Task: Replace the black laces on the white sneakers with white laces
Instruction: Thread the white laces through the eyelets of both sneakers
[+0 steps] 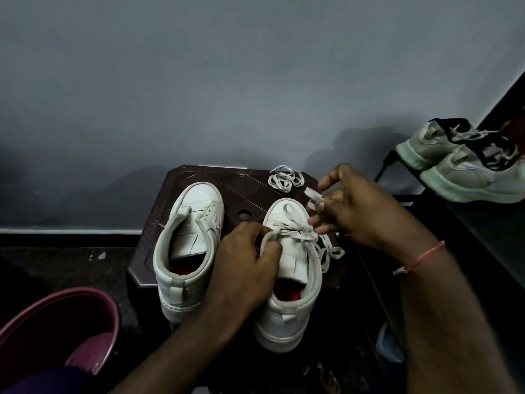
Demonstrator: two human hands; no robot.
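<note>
**Relacing the white high-tops, mid-thread**

Both shoes sit side by side on my little brown plastic stool (227, 189), toes pointing away from me at the wall (255, 81). The stool top is glossy with a moulded diamond pattern and a round hole in the middle.

The left sneaker (189, 251) is bare, with no lace and its tongue lying flat. It's smooth white leather with a padded collar and a red insole showing inside. The right sneaker (287, 277) is the same, and it's the one with a flat woven white lace (295, 233) crossing its lower eyelets.

My left hand (244, 263) is curled over that shoe's left flap, thumb and fingers pinching the lace right at the eyelets. My right hand (349, 211) is just beside the toe, fingers half spread, with a loop of the same lace wound round the fingertips and held there. The slack spills down the shoe's right side onto the stool.

The spare lace (285, 179) lies in a loose coil at the stool's far edge.

A pink thread (420, 257) is tied on my right wrist. My left hand covers the gap between the two shoes. On the right, a black rack (380, 169) holds a grey pair (466, 166) with chunky pale soles and black laces. A maroon bucket (56, 331) sits at bottom left.
</note>
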